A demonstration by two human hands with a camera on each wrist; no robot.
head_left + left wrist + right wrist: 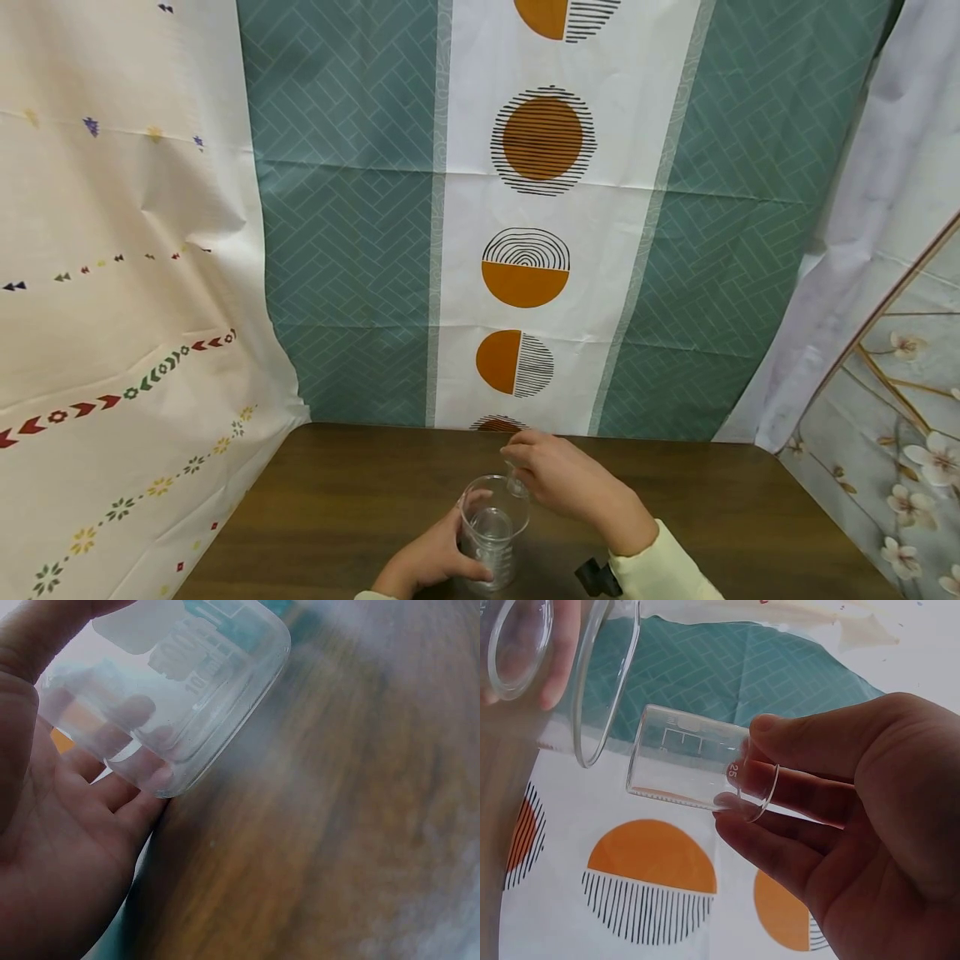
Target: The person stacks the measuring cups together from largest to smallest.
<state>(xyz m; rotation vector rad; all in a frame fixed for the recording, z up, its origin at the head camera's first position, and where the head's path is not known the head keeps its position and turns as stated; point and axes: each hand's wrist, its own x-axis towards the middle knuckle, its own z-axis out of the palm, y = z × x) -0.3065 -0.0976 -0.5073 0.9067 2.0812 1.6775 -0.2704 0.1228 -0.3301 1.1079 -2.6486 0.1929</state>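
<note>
A large clear beaker [468, 525] stands upright on the table, with a smaller beaker [492, 527] nested inside. My left hand [435, 554] grips the large beaker around its side, thumb in front and fingers behind. White printed markings show on its wall [199, 660] in the left wrist view. My right hand [566, 483] holds a small clear beaker [686, 761] near its rim between thumb and fingers, marked 25. In the right wrist view its base faces the large beaker's rim [585, 754], a little apart from it. The small beaker looks empty.
The dark wooden table [337, 500] runs back to a green and white patterned cloth [345, 250]. Patterned cloths also hang at the left [112, 333] and right [900, 375]. A black strap piece [597, 577] sits by the right sleeve [663, 567].
</note>
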